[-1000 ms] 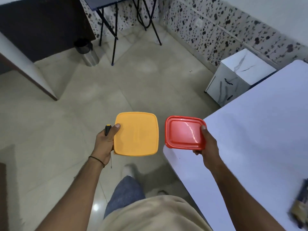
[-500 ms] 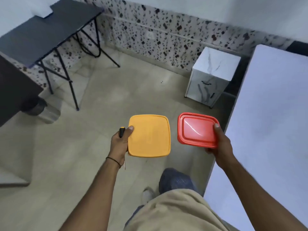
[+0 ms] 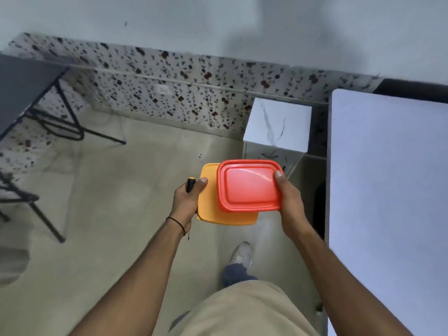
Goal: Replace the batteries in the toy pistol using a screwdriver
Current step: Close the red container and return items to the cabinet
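1. The person is standing on a beige tiled floor (image 3: pixel 116 214), one shoe (image 3: pixel 241 254) showing at six o'clock.
2. The left hand (image 3: pixel 186 202) is gripping an orange box (image 3: pixel 208 214) at its nine o'clock edge, with a black-handled screwdriver (image 3: pixel 190 184) pinned in the same grasp.
3. The right hand (image 3: pixel 289 200) is clasping a red box (image 3: pixel 249 185) at its three o'clock edge.
4. The red box is overlapping the orange one from above.
5. A white table (image 3: pixel 388 190) is filling the three o'clock side.
6. A marbled white cabinet (image 3: pixel 278 127) is sitting at one o'clock of the boxes, against the speckled wall (image 3: pixel 169 93).
7. A dark folding table (image 3: pixel 21 88) is standing at ten o'clock.
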